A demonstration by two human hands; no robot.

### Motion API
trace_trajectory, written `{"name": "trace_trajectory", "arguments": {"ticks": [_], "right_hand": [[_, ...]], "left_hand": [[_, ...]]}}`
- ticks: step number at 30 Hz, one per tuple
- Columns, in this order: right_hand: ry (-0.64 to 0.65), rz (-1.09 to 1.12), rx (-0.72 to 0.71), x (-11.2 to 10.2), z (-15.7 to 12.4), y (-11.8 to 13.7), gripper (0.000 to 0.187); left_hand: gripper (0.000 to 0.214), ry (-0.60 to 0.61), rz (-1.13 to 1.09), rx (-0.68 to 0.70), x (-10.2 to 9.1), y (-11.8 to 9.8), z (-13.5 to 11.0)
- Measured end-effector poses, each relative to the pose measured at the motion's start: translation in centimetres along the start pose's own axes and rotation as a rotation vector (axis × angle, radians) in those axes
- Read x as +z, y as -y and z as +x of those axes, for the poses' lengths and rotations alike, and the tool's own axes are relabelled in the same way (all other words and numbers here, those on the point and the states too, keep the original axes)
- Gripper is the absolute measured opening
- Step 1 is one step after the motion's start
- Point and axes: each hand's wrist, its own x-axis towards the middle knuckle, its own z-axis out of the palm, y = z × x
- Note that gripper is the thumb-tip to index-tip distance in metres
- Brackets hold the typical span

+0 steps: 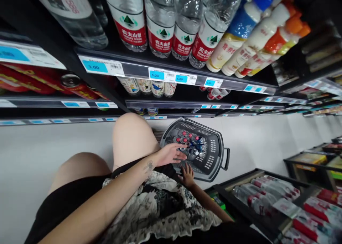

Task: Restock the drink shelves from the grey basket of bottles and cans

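Note:
A grey plastic shopping basket [217,133] stands on the floor in front of my knees. Inside are several bottles with red caps [190,135], several blue cans [202,140] and a clear bottle with a white cap [192,153]. Over the basket's near left part, my left hand [171,154] reaches in with its fingers stretched out and apart. Its fingertips are close to a dark can [189,144]; whether they touch it I cannot tell. My right hand [187,175] is at the basket's near side, fingers spread, holding nothing visible.
Shelves ahead carry water bottles with red labels [160,35], white drink bottles [248,55] and red cans [77,85], with price tags [100,66] along the edges. A low display of bottles [267,194] stands at the right. The basket's handle [226,159] points right.

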Motion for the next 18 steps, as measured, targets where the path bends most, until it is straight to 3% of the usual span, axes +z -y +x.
{"name": "trace_trajectory", "arguments": {"ticks": [6, 10, 12, 14, 16, 18], "right_hand": [[-0.153, 0.034, -0.026, 0.2, -1.1, 0.4, 0.066], [-0.204, 0.102, 0.025, -0.5, -1.4, 1.3, 0.054], [-0.165, 0.135, 0.089, -1.2, -0.6, 1.7, 0.05], [-0.108, 0.165, 0.145, -2.0, 1.0, 2.1, 0.049], [-0.045, 0.193, 0.185, -2.8, 3.2, 2.4, 0.043], [0.009, 0.223, 0.222, -3.6, 5.5, 3.0, 0.036]], "left_hand": [[0.073, -0.022, -0.061, 0.191, -1.2, 0.3, -6.2], [0.076, -0.23, 0.06, 0.437, -2.7, 0.5, -13.0], [0.075, -0.426, 0.198, 0.545, -4.1, 0.9, -16.7], [0.071, -0.732, 0.391, 0.599, -6.0, 1.7, -20.4], [0.066, -1.112, 0.664, 0.592, -8.1, 3.2, -23.4], [0.062, -1.353, 0.976, 0.489, -9.8, 5.4, -25.6]]}}
